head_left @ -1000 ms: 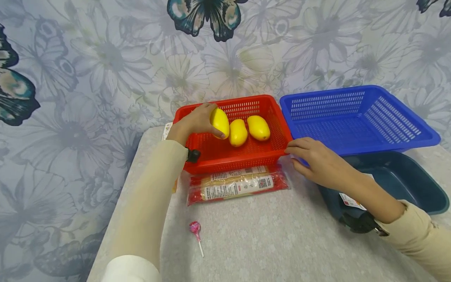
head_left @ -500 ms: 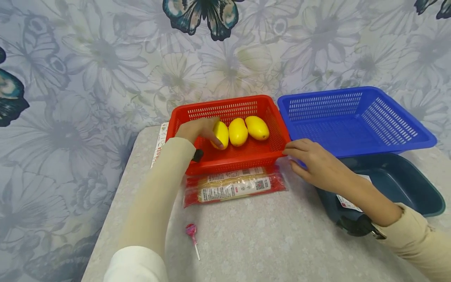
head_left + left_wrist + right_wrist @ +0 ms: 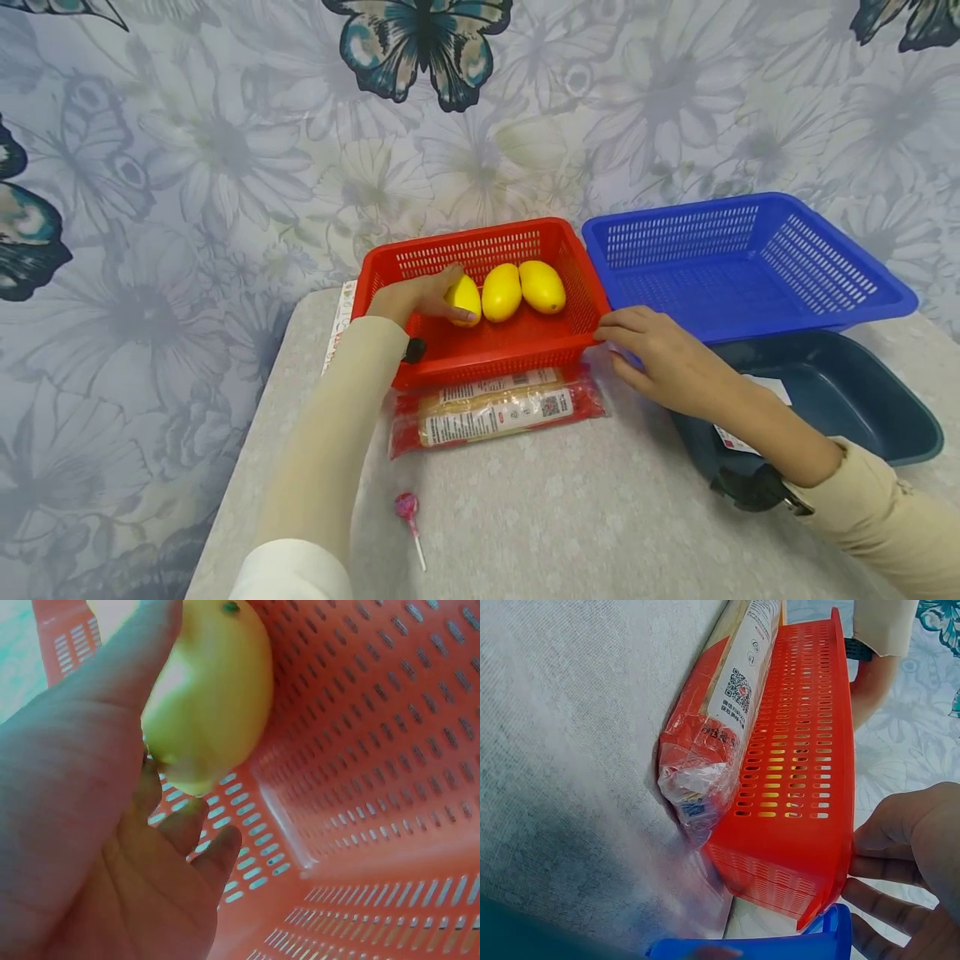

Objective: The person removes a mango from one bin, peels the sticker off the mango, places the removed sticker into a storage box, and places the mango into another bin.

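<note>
Three yellow mangoes lie side by side in the red plastic basket (image 3: 480, 367). My left hand (image 3: 420, 297) reaches in over its left side and holds the leftmost mango (image 3: 463, 302), thumb in front and fingers behind. In the left wrist view this mango (image 3: 214, 697) has its tip pointing down, while two fingers (image 3: 217, 855) stand spread below it. The middle mango (image 3: 501, 293) and the right mango (image 3: 543, 287) lean together. My right hand (image 3: 667, 358) grips the basket's front right corner, fingertips over the rim; its thumb is apart, lower down.
A blue basket (image 3: 750, 310) stands at the right, beside the red one. In front of it sits a dark teal tub (image 3: 862, 396) with a label card (image 3: 772, 387). A red-ended noodle pack (image 3: 498, 417) lies before the red basket, and a pink lollipop (image 3: 407, 506) nearer.
My left hand has lowered the leftmost mango into the basket, beside the middle one, and stays around it. My right hand keeps its place at the corner. The head view has shifted slightly.
</note>
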Motion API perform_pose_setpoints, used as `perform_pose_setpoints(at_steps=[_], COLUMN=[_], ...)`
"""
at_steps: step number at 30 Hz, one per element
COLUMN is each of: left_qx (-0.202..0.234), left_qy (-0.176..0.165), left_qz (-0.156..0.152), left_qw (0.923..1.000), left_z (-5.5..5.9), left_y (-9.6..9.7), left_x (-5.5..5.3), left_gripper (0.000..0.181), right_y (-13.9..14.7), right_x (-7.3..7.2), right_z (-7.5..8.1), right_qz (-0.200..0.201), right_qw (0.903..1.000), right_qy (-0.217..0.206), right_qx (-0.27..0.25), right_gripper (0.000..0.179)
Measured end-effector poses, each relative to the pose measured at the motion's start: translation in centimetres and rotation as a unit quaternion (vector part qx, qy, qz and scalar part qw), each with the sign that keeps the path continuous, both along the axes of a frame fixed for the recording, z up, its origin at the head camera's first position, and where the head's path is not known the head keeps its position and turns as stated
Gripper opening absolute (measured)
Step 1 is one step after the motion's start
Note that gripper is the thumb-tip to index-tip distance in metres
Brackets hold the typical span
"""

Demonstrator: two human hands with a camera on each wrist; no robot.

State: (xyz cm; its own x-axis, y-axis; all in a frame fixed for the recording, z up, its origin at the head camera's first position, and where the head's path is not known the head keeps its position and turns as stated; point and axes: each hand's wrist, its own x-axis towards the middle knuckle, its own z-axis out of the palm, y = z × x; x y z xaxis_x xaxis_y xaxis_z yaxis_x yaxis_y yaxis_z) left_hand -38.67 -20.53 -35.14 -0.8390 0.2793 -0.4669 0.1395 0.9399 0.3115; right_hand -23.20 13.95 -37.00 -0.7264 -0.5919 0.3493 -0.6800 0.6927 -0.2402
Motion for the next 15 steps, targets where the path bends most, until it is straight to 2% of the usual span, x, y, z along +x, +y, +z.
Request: perform_pose_setpoints(at_steps=[3, 7, 11, 15], left_qx=[-0.008, -0.009, -0.007, 0.006], left_qy=[0.021, 0.047, 0.07, 0.119], left_qz=[-0.021, -0.032, -0.044, -0.065], left_qw=[0.9995, 0.9983, 0.9965, 0.9908], left_z=[0.4, 1.6, 2.7, 3.1], left_y=[0.1, 0.5, 0.2, -0.7], left_x=[0.2, 0.3, 0.5, 1.1], left_gripper=[0.105, 0.096, 0.079, 0.061], right_y=[0.1, 0.2, 0.2, 0.2], right_x=[0.0, -0.1, -0.1, -0.2], right_z=[0.0, 0.1, 0.0, -0.1], right_qz=[0.001, -0.005, -0.007, 0.018], right_qw=[1.0, 1.0, 1.0, 0.9997], right_qy=[0.002, 0.006, 0.005, 0.013], right_qx=[0.0, 0.0, 0.002, 0.002], right_gripper=[0.035, 0.036, 0.037, 0.037])
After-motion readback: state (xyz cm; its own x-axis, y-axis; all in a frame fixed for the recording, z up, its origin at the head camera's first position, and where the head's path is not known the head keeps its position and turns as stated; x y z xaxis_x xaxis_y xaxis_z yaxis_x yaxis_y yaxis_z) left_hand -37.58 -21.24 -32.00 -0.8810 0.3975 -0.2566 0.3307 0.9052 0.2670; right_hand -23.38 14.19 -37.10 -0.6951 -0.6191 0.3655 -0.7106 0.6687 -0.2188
